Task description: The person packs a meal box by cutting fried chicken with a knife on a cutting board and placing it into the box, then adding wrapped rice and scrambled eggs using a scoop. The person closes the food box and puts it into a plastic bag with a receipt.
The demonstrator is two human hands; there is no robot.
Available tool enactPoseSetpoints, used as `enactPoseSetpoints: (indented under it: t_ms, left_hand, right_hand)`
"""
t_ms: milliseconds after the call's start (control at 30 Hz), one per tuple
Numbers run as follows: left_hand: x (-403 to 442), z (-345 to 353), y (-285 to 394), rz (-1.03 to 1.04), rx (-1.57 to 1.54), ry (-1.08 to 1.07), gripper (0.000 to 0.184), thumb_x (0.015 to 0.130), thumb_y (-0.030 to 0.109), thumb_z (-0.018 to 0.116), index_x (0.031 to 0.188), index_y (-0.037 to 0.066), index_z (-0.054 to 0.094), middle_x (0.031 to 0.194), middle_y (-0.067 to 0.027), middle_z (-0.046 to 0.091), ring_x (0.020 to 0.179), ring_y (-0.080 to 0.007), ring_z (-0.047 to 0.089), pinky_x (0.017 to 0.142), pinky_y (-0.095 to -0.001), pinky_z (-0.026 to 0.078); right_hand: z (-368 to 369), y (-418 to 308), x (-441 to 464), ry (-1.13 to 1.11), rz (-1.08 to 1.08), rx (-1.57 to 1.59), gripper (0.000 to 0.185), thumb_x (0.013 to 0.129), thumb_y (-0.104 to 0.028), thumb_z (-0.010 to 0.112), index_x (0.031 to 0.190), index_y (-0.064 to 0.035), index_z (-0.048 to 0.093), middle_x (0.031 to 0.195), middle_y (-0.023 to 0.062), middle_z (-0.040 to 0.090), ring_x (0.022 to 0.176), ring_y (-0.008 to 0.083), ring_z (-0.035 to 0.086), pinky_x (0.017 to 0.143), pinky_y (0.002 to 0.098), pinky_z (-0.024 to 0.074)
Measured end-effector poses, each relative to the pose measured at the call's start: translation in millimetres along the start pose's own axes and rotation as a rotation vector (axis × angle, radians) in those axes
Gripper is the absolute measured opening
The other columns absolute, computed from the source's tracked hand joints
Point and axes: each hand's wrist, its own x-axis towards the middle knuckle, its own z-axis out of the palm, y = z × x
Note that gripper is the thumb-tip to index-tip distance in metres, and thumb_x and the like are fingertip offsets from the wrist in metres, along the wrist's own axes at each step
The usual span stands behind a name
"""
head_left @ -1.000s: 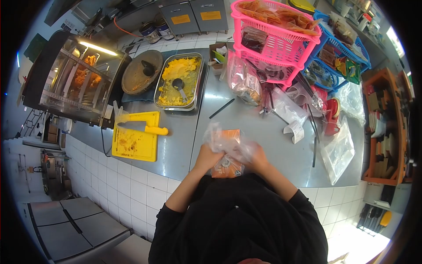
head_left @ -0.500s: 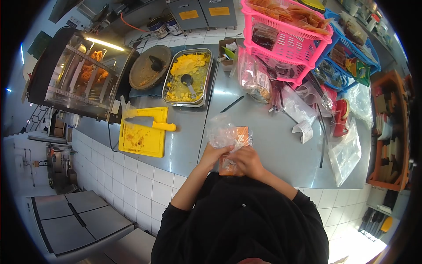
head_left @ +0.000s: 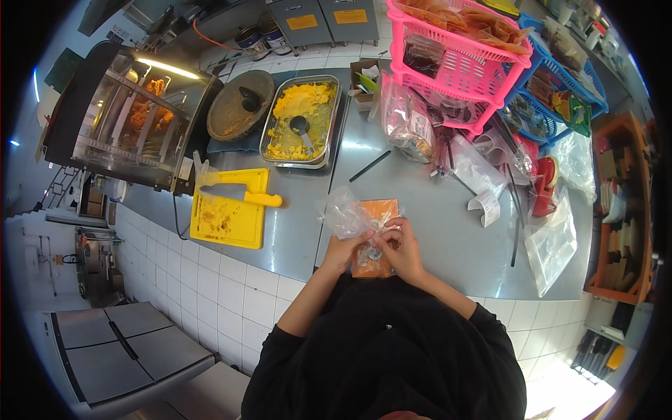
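Observation:
An orange packet (head_left: 378, 208) lies on the steel counter close to my body, under both hands. Clear plastic bag film (head_left: 345, 212) bunches above and to the left of it. My left hand (head_left: 344, 250) is closed on the gathered plastic at the packet's left side. My right hand (head_left: 400, 250) pinches the same plastic from the right, its fingertips almost touching those of my left hand. The hands and the crumpled film cover the packet's middle.
A yellow cutting board (head_left: 231, 224) with a knife (head_left: 260, 199) lies left. Behind are a tray of yellow food (head_left: 299, 159), a round lid (head_left: 234, 126) and a black stick (head_left: 369, 166). Pink basket (head_left: 455, 66), red tape dispenser (head_left: 544, 189) and plastic bags (head_left: 549, 245) are right.
The view shifted, then steadied. My right hand has come in beside my left at the plastic, and its fingers have risen slightly. The loose film has moved a little left and down.

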Motion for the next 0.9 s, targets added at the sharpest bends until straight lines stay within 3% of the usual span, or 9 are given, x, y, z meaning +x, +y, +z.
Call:
enactPoseSetpoints:
  t_ms: [400, 467, 567, 600, 667, 700, 800, 867, 900]
  left_hand:
    - [3.8, -7.5, -14.3, 0.06, 0.075, 0.024, 0.04, 0.079, 0.004, 0.072, 0.115, 0.003, 0.053, 0.099, -0.0078, 0.062, 0.088, -0.0182, 0.063, 0.073, -0.0313, 0.054]
    - [6.5, -15.0, -19.8, 0.331, 0.414, -0.029, 0.026, 0.08, 0.007, 0.072, 0.103, 0.005, 0.06, 0.092, -0.0054, 0.063, 0.082, -0.0163, 0.062, 0.07, -0.0308, 0.052]
    - [21.4, -36.3, -42.9, 0.449, 0.651, -0.148, 0.013, 0.08, 0.012, 0.072, 0.089, 0.007, 0.064, 0.082, -0.0044, 0.063, 0.077, -0.015, 0.061, 0.067, -0.0301, 0.05]
    - [23.0, -42.0, -50.0, 0.448, 0.648, -0.149, 0.013, 0.08, 0.012, 0.072, 0.089, 0.007, 0.064, 0.082, -0.0044, 0.063, 0.077, -0.015, 0.061, 0.067, -0.0301, 0.05]
    - [22.4, -48.0, -56.9, 0.404, 0.933, -0.045, 0.012, 0.082, 0.018, 0.069, 0.083, 0.007, 0.064, 0.079, -0.0049, 0.062, 0.075, -0.0154, 0.061, 0.066, -0.0302, 0.05]
    - [20.9, -47.8, -57.1, 0.385, 1.028, -0.012, 0.013, 0.083, 0.02, 0.068, 0.08, 0.007, 0.064, 0.078, -0.0051, 0.062, 0.075, -0.0156, 0.061, 0.066, -0.0302, 0.049]
    - [18.3, -46.2, -59.7, 0.368, 0.963, -0.099, 0.019, 0.087, 0.025, 0.061, 0.083, 0.006, 0.064, 0.078, -0.0062, 0.062, 0.072, -0.0161, 0.06, 0.065, -0.0307, 0.049]
    - [16.5, -55.9, -71.8, 0.462, 0.853, 0.01, 0.02, 0.089, 0.026, 0.058, 0.088, 0.006, 0.063, 0.081, -0.0058, 0.062, 0.074, -0.0162, 0.06, 0.067, -0.0313, 0.05]
    - [24.2, -73.5, -85.7, 0.461, 0.849, 0.006, 0.02, 0.089, 0.026, 0.058, 0.088, 0.006, 0.063, 0.081, -0.0058, 0.062, 0.074, -0.0162, 0.06, 0.067, -0.0313, 0.05]
  right_hand:
    - [1.9, 1.5, 2.1, 0.052, 0.002, 0.057, 0.027, 0.088, -0.003, 0.063, 0.096, -0.006, 0.037, 0.075, 0.0038, 0.065, 0.069, 0.0059, 0.056, 0.061, 0.0215, 0.0442]
    - [-0.3, 1.4, 4.7, 0.011, 0.028, 0.102, 0.027, 0.087, -0.003, 0.064, 0.099, -0.0048, 0.039, 0.077, 0.0059, 0.067, 0.072, 0.007, 0.061, 0.064, 0.0221, 0.0474]
    - [-4.3, -9.0, 4.5, 0.029, 0.046, 0.036, 0.019, 0.086, -0.005, 0.064, 0.096, -0.0019, 0.048, 0.079, 0.0077, 0.069, 0.074, 0.0105, 0.065, 0.066, 0.0239, 0.0499]
    - [-9.5, -13.4, 5.4, 0.03, 0.047, 0.033, 0.019, 0.086, -0.005, 0.064, 0.096, -0.0019, 0.048, 0.079, 0.0077, 0.069, 0.074, 0.0105, 0.065, 0.066, 0.0239, 0.0499]
    - [-21.6, -23.5, 11.2, -0.183, 0.032, -0.218, 0.011, 0.086, -0.008, 0.064, 0.088, 0.0, 0.057, 0.08, 0.0084, 0.07, 0.073, 0.014, 0.067, 0.065, 0.0259, 0.0507]
    - [-23.2, -29.3, 13.2, -0.18, 0.036, -0.218, 0.011, 0.086, -0.008, 0.064, 0.088, 0.0, 0.057, 0.08, 0.0084, 0.07, 0.073, 0.014, 0.067, 0.065, 0.0259, 0.0507]
    - [-27.4, -33.5, 14.9, -0.229, 0.029, -0.363, 0.01, 0.087, -0.007, 0.062, 0.081, 0.0009, 0.06, 0.08, 0.0077, 0.069, 0.072, 0.0149, 0.065, 0.066, 0.028, 0.0505]
    - [-27.3, -16.5, 16.0, -0.054, -0.204, -0.353, 0.007, 0.087, -0.006, 0.06, 0.088, 0.0012, 0.06, 0.08, 0.009, 0.066, 0.072, 0.0166, 0.062, 0.067, 0.029, 0.0499]
    - [-30.7, -11.7, 19.9, -0.052, -0.203, -0.357, 0.007, 0.087, -0.006, 0.06, 0.088, 0.0012, 0.06, 0.08, 0.009, 0.066, 0.072, 0.0166, 0.062, 0.067, 0.029, 0.0499]
